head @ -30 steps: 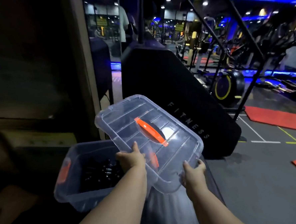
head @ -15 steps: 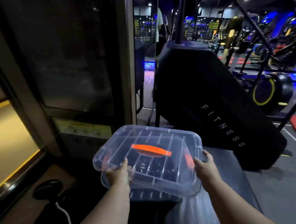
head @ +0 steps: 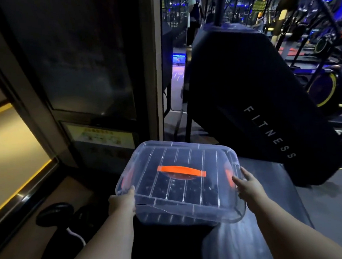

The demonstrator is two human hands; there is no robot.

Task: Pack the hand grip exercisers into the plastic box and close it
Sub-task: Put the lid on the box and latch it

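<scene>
Fingers [head: 238,183] of the left hand [head: 121,202] and right hand [head: 248,187] clasp the lid [head: 187,156]; exercisers [head: 175,189] beneath barely discernible.

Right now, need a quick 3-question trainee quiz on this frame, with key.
1. True or false: the clear lid lies on top of the box.
2. Which hands hold the lid? A) the left hand only B) the right hand only C) both, one at each end
3. Fill in: the handle on the lid is coloured ____.
Key: 1 true; 2 C; 3 orange.
</scene>
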